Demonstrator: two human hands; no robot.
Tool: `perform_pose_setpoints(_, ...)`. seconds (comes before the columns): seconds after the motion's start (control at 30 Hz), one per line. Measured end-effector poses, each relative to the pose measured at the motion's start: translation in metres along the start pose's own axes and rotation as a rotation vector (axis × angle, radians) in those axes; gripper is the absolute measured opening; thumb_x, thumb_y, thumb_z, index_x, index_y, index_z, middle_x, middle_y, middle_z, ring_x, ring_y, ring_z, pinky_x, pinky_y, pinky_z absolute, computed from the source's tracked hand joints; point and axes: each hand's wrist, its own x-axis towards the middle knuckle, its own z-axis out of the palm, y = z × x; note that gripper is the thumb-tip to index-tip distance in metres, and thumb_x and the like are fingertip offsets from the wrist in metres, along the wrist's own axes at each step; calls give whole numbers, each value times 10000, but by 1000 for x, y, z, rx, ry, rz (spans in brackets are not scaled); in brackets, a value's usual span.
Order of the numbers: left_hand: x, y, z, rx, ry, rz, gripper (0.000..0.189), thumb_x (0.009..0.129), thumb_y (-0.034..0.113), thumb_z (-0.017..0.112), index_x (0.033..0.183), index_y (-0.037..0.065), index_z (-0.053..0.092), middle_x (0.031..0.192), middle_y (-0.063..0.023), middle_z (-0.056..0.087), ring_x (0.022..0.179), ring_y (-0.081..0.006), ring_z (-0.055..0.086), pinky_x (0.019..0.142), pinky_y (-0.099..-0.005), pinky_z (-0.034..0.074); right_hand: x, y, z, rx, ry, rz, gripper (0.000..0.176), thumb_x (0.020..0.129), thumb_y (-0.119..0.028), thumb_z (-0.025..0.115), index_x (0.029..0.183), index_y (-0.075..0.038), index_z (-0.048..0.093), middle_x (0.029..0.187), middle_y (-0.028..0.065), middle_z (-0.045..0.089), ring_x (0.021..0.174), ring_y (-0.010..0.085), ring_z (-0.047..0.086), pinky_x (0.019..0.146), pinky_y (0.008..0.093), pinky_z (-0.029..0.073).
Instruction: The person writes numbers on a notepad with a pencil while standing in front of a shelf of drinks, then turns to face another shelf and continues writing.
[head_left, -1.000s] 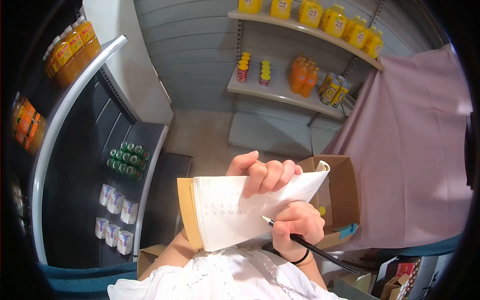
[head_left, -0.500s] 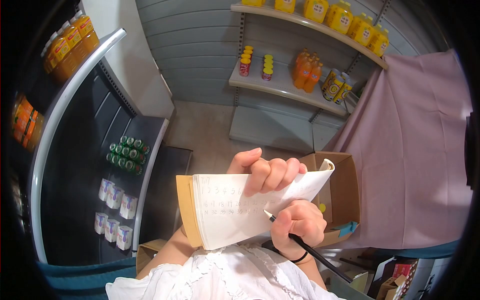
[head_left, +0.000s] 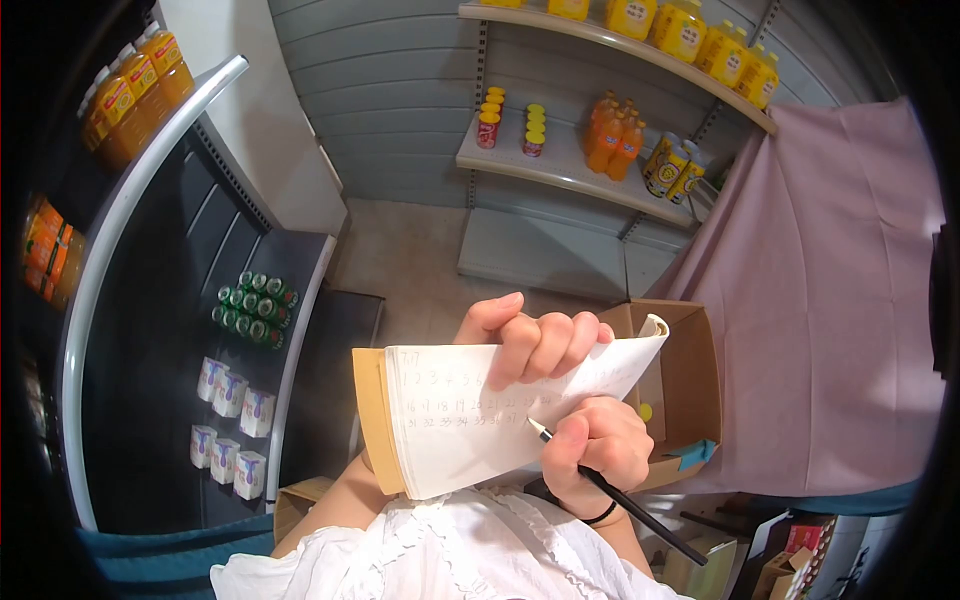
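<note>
The left hand [head_left: 532,345] grips a notepad [head_left: 455,445] from its far edge. Its 4 fingers [head_left: 548,340] are curled together over the top sheet and clamped on the paper, with the thumb lying along the edge beside them. The notepad is held in the air in front of the person's white top, and its brown cardboard backing [head_left: 368,410] shows along the left side. The open page carries 3 faint rows of handwritten numbers (most are too small to read).

The right hand [head_left: 600,450] is closed around a dark pencil [head_left: 650,520], fingers pinched tight on the shaft. The tip touches the page just below the left hand, and the long end slants down to the right. A black band [head_left: 603,517] circles the right wrist.

Behind both hands an open cardboard box [head_left: 690,370] sits against a pink cloth [head_left: 830,300], with a small yellow cap [head_left: 646,411] visible inside it. On the grey wall shelf [head_left: 560,180] beyond stand orange juice bottles [head_left: 612,145] and yellow-topped cans [head_left: 487,125]. On the dark shelf to the left sit green cans [head_left: 255,310] and 6 white cartons [head_left: 230,395] in 2 rows.
</note>
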Motion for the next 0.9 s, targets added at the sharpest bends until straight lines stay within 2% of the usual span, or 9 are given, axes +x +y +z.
perform_pose_setpoints(0.1, 0, -1, -1, -5, -17, 15, 516, 943, 265, 173, 443, 167, 252, 540, 46, 309, 692, -124, 327, 971, -291, 299, 0, 0, -1, -22, -22, -10, 233, 832, 27, 545, 709, -73, 375, 504, 23, 464, 379, 159, 386, 396, 294, 348)
perform_pose_setpoints(0.17, 0, -2, -1, -14, -14, 16, 517, 943, 265, 171, 442, 167, 253, 540, 46, 309, 694, -124, 326, 968, -292, 301, 3, 1, 0, 22, 9, -37, 280, 745, 95, 588, 602, -63, 408, 496, 23, 475, 383, 151, 423, 363, 271, 346)
perform_pose_setpoints(0.23, 0, -1, 3, -23, -11, 17, 518, 943, 265, 170, 442, 167, 254, 540, 46, 309, 696, -124, 326, 964, -292, 303, 1, 2, 0, 58, 55, -28, 265, 755, 93, 585, 625, -62, 414, 500, 24, 480, 382, 151, 424, 366, 270, 350)
perform_pose_setpoints(0.3, 1, 0, 12, 51, 116, 0, 440, 928, 256, 264, 508, 166, 167, 474, 43, 226, 618, -103, 302, 930, -300, 307, 0, 3, 1, 97, 100, -19, 250, 765, 90, 581, 648, -61, 421, 504, 24, 485, 381, 151, 424, 368, 269, 355)
perform_pose_setpoints(0.33, 1, 0, 9, 50, 115, 1, 440, 928, 256, 264, 508, 166, 167, 474, 43, 226, 618, -103, 302, 930, -300, 307, -1, 4, 1, 76, 86, -25, 241, 764, 93, 581, 665, -60, 423, 508, 24, 490, 381, 151, 425, 368, 269, 356)
perform_pose_setpoints(0.4, 1, -1, 0, -7, -56, 23, 517, 944, 263, 164, 443, 173, 257, 539, 48, 308, 688, -127, 323, 967, -297, 299, -2, 3, 1, 52, 74, -33, 234, 764, 95, 580, 682, -60, 425, 513, 25, 494, 381, 152, 427, 369, 269, 358)
perform_pose_setpoints(0.67, -1, 1, 3, 2, -10, 6, 518, 947, 255, 171, 444, 172, 262, 539, 49, 303, 685, -122, 319, 987, -299, 291, 2, 0, 2, 40, 68, -39, 294, 748, 110, 571, 603, -61, 381, 507, 22, 481, 382, 156, 420, 364, 267, 347)
perform_pose_setpoints(0.9, -2, 2, 5, 21, -13, 1, 519, 950, 258, 173, 444, 175, 258, 538, 51, 299, 686, -119, 319, 994, -301, 283, 0, -1, 0, 52, 52, -32, 303, 742, 109, 569, 591, -59, 367, 502, 21, 466, 376, 156, 396, 362, 265, 333)
